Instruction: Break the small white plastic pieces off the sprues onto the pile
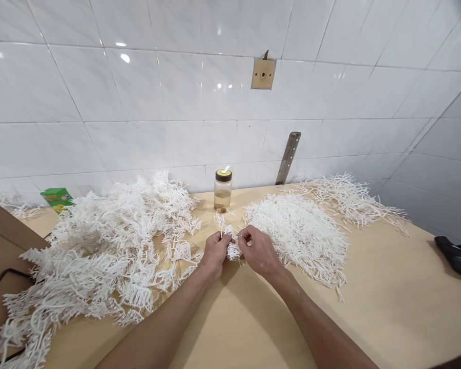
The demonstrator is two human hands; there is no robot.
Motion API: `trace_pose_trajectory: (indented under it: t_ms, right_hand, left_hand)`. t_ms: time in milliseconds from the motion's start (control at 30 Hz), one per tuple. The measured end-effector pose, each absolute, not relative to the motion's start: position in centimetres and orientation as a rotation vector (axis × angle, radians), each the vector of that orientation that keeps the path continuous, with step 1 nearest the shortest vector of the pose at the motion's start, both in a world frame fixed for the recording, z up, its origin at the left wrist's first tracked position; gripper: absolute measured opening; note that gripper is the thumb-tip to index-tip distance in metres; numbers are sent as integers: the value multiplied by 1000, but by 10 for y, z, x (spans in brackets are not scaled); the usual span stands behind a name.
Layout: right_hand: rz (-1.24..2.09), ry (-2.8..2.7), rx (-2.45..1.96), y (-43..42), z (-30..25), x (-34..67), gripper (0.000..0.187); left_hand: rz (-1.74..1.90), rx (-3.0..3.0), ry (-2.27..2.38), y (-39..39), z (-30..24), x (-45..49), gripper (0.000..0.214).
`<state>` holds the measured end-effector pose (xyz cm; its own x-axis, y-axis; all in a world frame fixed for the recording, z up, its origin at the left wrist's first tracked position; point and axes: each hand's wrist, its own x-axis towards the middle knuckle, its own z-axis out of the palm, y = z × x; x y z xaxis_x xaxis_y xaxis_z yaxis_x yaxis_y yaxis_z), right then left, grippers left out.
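My left hand (215, 251) is closed, its thumb and fingers pinching a white fringed strip (233, 250) with many thin prongs. My right hand (258, 250) is beside it on the right, thumb and forefinger pressed together at the strip's edge. Whether a small white piece is between those fingertips I cannot make out. A few loose white bits (221, 220) lie just beyond the hands. To the left spreads a large tangled heap of white fringed strips (111, 246). On the right is a denser pile of short, thin white pieces (299, 236).
A clear jar (223, 195) with a dark-rimmed yellow lid and some liquid stands near the tiled wall. Longer white strands (353, 197) lie at the back right. There is a green box (56, 199) at the left, a metal bracket (288, 159) against the wall, and a black object (455, 259) at far right.
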<state>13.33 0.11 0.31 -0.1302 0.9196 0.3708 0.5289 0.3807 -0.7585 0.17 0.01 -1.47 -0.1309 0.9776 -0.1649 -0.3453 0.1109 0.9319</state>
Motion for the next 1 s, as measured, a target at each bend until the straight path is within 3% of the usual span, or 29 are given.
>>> trace_pose_trajectory:
  t_ms: [467,633,767,1000]
  right_hand:
    - [499,-1418,-1517,12,-5,130,10]
    - [796,-1340,-1406,19,-1,155,10]
    - [1034,-1349,-1143,17,4,158,21]
    - [1042,-1574,-1159,10,16,160,29]
  left_hand:
    - [1610,891,1263,-4,-13,8,19]
    - [1502,892,1159,2,-14,1,20]
    - [1387,795,1048,1,-10,1,18]
    - [1346,734,998,4,-13,-1,13]
